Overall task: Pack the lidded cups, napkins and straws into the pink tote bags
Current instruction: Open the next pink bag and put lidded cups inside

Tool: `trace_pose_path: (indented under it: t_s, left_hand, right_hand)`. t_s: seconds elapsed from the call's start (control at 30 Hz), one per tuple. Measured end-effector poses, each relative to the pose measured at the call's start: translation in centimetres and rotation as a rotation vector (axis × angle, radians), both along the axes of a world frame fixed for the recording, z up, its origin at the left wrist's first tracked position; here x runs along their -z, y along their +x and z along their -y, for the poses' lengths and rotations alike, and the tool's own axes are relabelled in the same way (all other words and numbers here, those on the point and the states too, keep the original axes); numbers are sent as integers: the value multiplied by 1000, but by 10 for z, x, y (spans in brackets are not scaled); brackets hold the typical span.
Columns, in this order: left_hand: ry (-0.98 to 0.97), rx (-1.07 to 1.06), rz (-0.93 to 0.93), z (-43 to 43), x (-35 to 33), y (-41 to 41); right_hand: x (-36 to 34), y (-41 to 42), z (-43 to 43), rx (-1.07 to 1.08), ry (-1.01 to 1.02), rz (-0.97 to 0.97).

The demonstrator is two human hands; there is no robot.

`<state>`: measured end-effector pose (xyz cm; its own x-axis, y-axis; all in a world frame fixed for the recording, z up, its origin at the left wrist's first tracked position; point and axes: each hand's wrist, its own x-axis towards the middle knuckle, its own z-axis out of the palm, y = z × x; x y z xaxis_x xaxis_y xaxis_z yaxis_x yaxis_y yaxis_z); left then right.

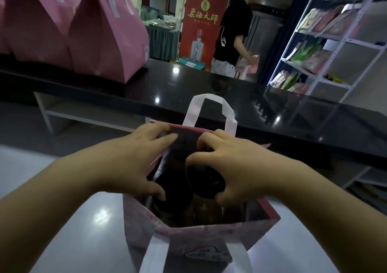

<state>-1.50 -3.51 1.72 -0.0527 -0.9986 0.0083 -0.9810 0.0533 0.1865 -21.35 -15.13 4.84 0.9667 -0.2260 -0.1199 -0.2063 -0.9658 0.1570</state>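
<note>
An open pink tote bag (209, 237) with pale handles stands right in front of me on a grey surface. Inside it two cups with black lids show: one on the left (173, 191) and one on the right (206, 178). My left hand (134, 163) grips the bag's left rim, fingers over the far edge and thumb reaching in near the left lid. My right hand (230, 163) holds the bag's far-right rim, fingers curled over the edge above the right lid. No napkins or straws can be made out in the dark interior.
A glossy black counter (272, 109) runs across behind the bag. Closed pink tote bags (104, 38) stand on its left end. A person in a black shirt (234, 31) stands beyond it. A white shelf rack (326, 48) with packets is at right.
</note>
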Motion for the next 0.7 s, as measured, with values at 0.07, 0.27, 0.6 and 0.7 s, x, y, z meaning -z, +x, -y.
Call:
trace_pose_path:
  t_s: [0.07, 0.27, 0.6, 0.7]
  left_hand:
    - [20, -5, -9, -1, 0, -2]
    - [9, -11, -28, 1, 1, -7]
    - [-25, -45, -12, 9, 4, -10]
    - [-25, -64, 22, 12, 4, -10]
  right_hand:
    - [5, 3, 1, -5, 4, -35]
    - [31, 1, 17, 145, 23, -155]
    - [52, 8, 26, 191, 79, -241]
    - [56, 9, 26, 178, 87, -268]
